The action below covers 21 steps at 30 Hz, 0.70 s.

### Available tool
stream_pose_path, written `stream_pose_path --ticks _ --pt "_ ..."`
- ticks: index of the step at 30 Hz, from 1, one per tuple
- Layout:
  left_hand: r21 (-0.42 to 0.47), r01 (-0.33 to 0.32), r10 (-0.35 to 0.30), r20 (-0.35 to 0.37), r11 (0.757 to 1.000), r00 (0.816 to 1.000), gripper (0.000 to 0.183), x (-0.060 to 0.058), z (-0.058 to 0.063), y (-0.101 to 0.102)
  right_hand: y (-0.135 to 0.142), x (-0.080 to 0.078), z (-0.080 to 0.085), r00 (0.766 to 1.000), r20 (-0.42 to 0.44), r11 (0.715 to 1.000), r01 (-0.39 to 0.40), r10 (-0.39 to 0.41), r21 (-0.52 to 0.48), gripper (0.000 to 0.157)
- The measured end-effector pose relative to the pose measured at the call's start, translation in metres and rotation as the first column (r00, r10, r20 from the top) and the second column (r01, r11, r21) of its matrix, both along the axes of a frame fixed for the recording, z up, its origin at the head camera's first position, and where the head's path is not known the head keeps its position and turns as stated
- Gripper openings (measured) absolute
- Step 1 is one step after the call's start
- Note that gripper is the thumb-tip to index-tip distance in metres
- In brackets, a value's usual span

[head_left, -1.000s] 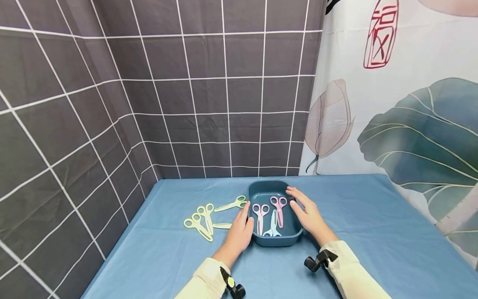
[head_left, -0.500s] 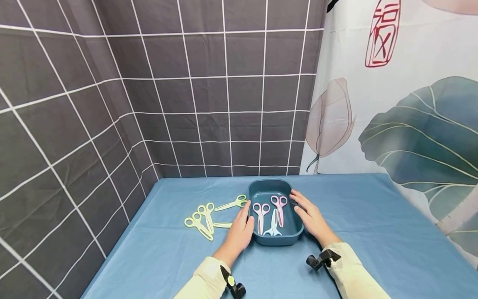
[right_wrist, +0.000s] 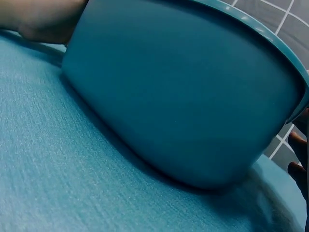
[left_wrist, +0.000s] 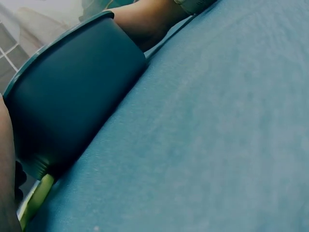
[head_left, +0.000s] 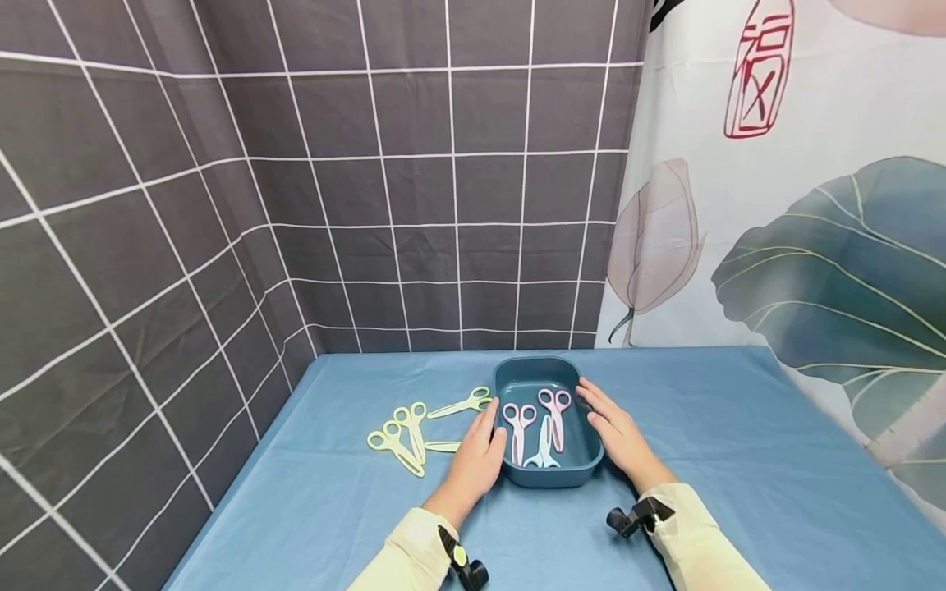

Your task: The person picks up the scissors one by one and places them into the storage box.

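A dark blue-green basin (head_left: 550, 478) stands on the table, holding a lilac pair of scissors (head_left: 518, 442), a pink pair of scissors (head_left: 557, 428) and a light blue pair of scissors (head_left: 544, 451). My left hand (head_left: 475, 465) lies along the basin's left side with fingers extended. On the opposite side, my right hand (head_left: 621, 437) has its fingers spread near the rim; whether they touch it is unclear. The left wrist view shows the basin's outer wall (left_wrist: 77, 92) and a bit of yellow-green scissors (left_wrist: 36, 200) close to it.
Left of the basin lie several yellow-green scissors (head_left: 404, 455) on the blue cloth (head_left: 318, 509), one partly hidden behind my left hand. A dark gridded curtain (head_left: 414, 197) and a white leaf-printed curtain (head_left: 665, 312) rise behind the table.
My right hand has shifted slightly outward, its fingertips moving off the basin's right rim. The left hand stays against the basin, and the scissors keep their places.
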<state>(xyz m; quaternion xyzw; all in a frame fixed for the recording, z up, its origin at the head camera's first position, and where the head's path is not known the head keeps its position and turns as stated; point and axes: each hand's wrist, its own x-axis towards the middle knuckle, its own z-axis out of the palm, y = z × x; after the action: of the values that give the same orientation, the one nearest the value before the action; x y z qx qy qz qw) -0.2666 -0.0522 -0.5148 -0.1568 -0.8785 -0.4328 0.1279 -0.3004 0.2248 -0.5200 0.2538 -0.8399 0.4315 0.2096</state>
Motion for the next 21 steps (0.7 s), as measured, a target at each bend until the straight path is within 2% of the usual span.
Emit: stream_pose_path --ticks 3,6,9,12,15,21 --pt "-0.005 -0.056 0.056 -0.013 0.998 0.998 0.052 -0.002 0.003 -0.002 -0.001 0.000 -0.001 1.000 0.012 1.000 0.013 -0.013 0.000 0.043" --pt "-0.059 -0.172 0.169 -0.045 0.983 0.985 0.052 -0.007 0.005 -0.009 -0.001 0.000 0.000 0.999 0.014 1.000 0.029 -0.029 0.012 0.043" --pt "-0.167 -0.299 0.286 -0.095 0.940 0.953 0.055 -0.013 0.003 -0.019 -0.002 0.000 0.002 0.999 0.014 0.999 0.041 -0.041 0.018 0.043" --pt "-0.244 -0.375 0.358 -0.114 0.894 0.927 0.057 -0.016 0.003 -0.028 -0.002 0.001 0.003 0.999 0.010 0.999 0.048 -0.048 0.021 0.042" --pt "-0.279 -0.395 0.384 -0.096 0.875 0.918 0.056 -0.015 0.003 -0.033 -0.003 0.002 0.004 0.999 0.003 0.999 0.049 -0.049 0.020 0.042" --pt "-0.320 -0.383 0.395 -0.031 0.866 0.918 0.057 -0.014 0.002 -0.035 -0.003 0.003 0.003 0.999 0.009 0.998 0.053 -0.053 0.026 0.042"
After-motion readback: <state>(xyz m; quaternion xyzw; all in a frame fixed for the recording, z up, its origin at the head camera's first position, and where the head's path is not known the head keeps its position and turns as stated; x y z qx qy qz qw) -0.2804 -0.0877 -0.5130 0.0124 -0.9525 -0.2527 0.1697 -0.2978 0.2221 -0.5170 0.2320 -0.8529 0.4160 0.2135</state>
